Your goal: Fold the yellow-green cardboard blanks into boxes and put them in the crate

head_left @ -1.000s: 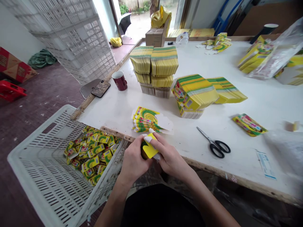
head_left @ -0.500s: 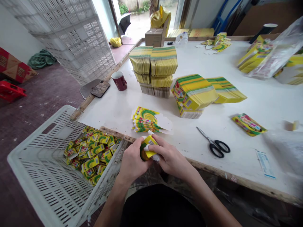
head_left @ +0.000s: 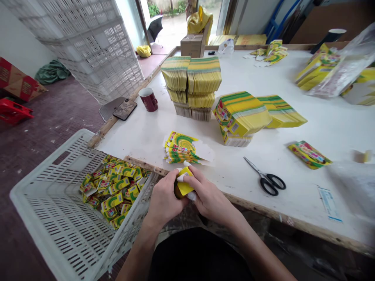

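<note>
A small yellow carton (head_left: 184,185) is pinched between both my hands at the table's near edge. My left hand (head_left: 164,201) wraps its left side and my right hand (head_left: 209,197) presses its white flaps from the right. Just beyond lies a small pile of flat yellow-green carton blanks (head_left: 183,148). To my left a white slatted crate (head_left: 52,210) holds several folded cartons (head_left: 113,187).
Black-handled scissors (head_left: 266,179) lie to the right on the white table (head_left: 293,132). Tall stacks of blanks (head_left: 191,84) and fanned stacks (head_left: 246,113) stand further back. A dark red mug (head_left: 148,99) and two phones (head_left: 118,109) sit at the left edge.
The carton's flaps have been folded down between my fingers; the yellow face shows smaller and more closed. My hands stay at the same spot.
</note>
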{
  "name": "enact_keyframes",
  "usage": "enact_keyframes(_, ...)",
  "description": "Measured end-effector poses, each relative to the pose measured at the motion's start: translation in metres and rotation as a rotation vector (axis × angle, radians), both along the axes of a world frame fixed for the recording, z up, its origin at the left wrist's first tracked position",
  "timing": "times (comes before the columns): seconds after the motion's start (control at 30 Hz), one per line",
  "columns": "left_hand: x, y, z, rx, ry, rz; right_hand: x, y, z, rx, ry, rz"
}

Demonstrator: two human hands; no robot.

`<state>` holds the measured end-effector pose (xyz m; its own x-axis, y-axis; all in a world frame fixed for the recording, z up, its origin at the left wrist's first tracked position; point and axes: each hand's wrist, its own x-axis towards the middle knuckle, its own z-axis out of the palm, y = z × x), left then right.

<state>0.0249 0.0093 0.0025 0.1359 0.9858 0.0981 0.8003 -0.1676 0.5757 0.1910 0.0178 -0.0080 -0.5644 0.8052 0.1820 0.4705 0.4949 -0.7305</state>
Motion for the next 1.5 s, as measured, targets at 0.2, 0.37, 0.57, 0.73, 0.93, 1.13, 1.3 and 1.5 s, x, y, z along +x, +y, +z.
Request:
enact_keyframes(0.2, 0.000, -0.001, 0.002, 0.007, -0.075, -0.022, 0.002, 0.001, 0.000, -0.022, 0.147, -0.038)
enact_keyframes(0.37, 0.002, -0.002, 0.000, 0.003, -0.101, -0.050, 0.003, 0.000, 0.002, -0.104, 0.307, -0.168)
enact_keyframes(0.57, 0.000, -0.001, 0.001, -0.026, -0.121, -0.049, 0.002, -0.003, -0.003, -0.063, 0.266, -0.135)
enact_keyframes(0.73, -0.002, 0.001, 0.004, 0.017, -0.158, -0.072, 0.004, -0.003, -0.003, 0.030, 0.121, -0.024)
enact_keyframes(0.93, -0.005, 0.001, -0.002, 0.039, -0.077, -0.065, 0.008, 0.000, -0.004, 0.076, 0.023, -0.002)
enact_keyframes(1.13, -0.008, 0.000, -0.001, -0.021, -0.028, -0.081, 0.017, 0.005, -0.002, 0.096, -0.015, 0.061)
enact_keyframes(1.3, -0.010, 0.002, 0.002, -0.044, -0.004, -0.119, 0.021, 0.005, -0.002, 0.123, -0.045, 0.077)
enact_keyframes(1.5, -0.012, 0.004, -0.002, 0.015, 0.018, -0.174, 0.017, -0.001, -0.013, 0.153, -0.011, 0.041)
